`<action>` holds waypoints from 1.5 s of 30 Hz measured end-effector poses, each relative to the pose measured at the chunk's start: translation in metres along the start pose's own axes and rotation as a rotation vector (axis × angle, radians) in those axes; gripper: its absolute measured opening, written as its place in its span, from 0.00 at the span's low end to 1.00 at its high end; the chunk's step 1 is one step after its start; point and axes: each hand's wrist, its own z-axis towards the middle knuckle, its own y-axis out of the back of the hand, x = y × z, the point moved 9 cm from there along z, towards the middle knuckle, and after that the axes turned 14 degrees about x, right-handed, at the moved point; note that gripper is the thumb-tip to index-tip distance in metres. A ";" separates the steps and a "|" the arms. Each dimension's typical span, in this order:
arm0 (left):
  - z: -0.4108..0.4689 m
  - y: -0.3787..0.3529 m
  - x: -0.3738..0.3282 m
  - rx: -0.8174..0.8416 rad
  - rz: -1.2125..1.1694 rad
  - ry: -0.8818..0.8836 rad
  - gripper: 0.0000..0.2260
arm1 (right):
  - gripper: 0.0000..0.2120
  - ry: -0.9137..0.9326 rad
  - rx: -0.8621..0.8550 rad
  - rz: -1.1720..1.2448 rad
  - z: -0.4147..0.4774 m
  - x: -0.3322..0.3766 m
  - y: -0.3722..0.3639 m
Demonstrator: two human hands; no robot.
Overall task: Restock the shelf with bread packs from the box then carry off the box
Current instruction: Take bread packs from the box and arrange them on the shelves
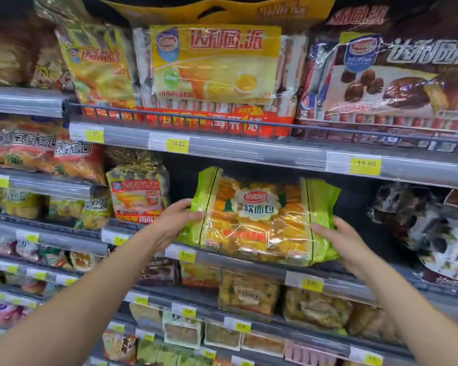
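Both forearms are reaching up from 6 o'clock, the left hand [176, 220] gripping the bread pack [259, 220] at its 9 o'clock end and the right hand [339, 239] clasping its 3 o'clock end. That green-and-orange pack is sitting on the middle shelf [249, 262], with a smaller tied bag [138, 191] standing at its 9 o'clock.

The middle shelf [249, 262] carries a green-ended bread pack [259, 220] standing at its front edge, with a smaller red-labelled pack [138, 194] to its left. The shelf above [249, 149] holds a large yellow pack [214, 64] beside a dark chocolate pack [397, 75].
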 end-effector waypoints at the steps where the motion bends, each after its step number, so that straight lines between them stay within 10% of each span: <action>1: 0.009 0.005 -0.002 -0.015 0.042 -0.009 0.13 | 0.36 0.027 -0.011 -0.007 0.008 0.008 0.000; 6: 0.064 0.036 -0.003 -0.100 0.158 -0.122 0.24 | 0.42 0.092 -0.043 -0.163 0.061 0.019 0.000; 21: 0.193 0.073 0.020 -0.297 0.081 -0.438 0.18 | 0.18 0.267 -0.403 -0.476 0.205 -0.014 -0.001; 45: 0.266 0.112 0.028 -0.391 0.105 -0.255 0.23 | 0.23 0.199 -0.278 -0.413 0.276 -0.038 -0.004</action>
